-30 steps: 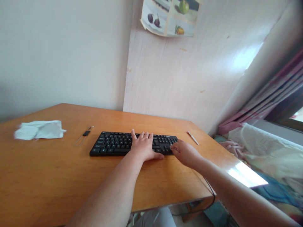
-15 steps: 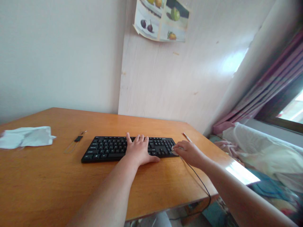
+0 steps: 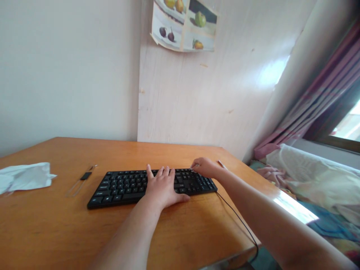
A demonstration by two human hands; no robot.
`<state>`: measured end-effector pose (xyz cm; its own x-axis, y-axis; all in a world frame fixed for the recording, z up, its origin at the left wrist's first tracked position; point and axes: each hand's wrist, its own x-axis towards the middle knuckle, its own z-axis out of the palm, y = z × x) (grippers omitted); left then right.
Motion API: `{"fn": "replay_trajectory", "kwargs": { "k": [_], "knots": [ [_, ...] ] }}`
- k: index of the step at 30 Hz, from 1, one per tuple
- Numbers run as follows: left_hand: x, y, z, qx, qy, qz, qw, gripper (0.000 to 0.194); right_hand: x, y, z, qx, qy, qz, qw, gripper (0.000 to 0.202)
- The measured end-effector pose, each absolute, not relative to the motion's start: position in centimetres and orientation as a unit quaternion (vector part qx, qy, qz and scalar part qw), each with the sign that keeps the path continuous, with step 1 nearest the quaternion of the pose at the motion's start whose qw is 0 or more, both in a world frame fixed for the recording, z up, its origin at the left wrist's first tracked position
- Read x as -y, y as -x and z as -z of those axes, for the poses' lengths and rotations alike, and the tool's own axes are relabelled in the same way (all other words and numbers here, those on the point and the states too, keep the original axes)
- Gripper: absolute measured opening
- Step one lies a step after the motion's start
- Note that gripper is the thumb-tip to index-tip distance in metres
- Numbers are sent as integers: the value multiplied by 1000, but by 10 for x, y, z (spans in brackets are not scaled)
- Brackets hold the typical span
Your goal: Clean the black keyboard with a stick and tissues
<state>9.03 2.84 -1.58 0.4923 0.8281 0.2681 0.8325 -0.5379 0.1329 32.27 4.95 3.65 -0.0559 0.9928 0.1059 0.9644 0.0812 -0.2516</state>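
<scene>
A black keyboard [image 3: 126,185] lies on the wooden desk, its numeric keypad at the right end. Over its middle rests my left hand [image 3: 161,187], fingers spread and thumb stretched out to the right along the front edge. My right hand [image 3: 205,167] is at the keyboard's back edge, above the keys right of centre. Its fingers are closed in a pinch on a small white tissue [image 3: 192,167], of which only a bit shows. The keyboard's black cable [image 3: 237,214] runs from the right end toward the desk's front edge.
On the desk [image 3: 53,228], a crumpled white sheet [image 3: 26,177] lies at far left. Nearer the keyboard is a wire tool with a black grip [image 3: 86,176]. A thin white stick [image 3: 222,164] lies behind my right forearm. Bedding [image 3: 312,176] is off to the right.
My right hand has moved from the keyboard's right end leftward and back to its rear edge. My left hand stays spread on the keys. The view has shifted slightly.
</scene>
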Motion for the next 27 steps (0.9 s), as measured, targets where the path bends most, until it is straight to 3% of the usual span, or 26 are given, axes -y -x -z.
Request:
{"fn": "replay_trajectory", "kwargs": {
  "k": [11, 20, 27],
  "knots": [
    [-28, -90, 16, 484, 862, 150, 12, 114, -58, -377, -36, 655, 751, -61, 54, 15],
    [-28, -90, 18, 482, 862, 158, 10, 124, -62, -353, -30, 669, 732, -81, 94, 22],
    [-29, -90, 17, 487, 861, 146, 8, 119, -54, -362, -42, 649, 749, -92, 93, 19]
  ]
}}
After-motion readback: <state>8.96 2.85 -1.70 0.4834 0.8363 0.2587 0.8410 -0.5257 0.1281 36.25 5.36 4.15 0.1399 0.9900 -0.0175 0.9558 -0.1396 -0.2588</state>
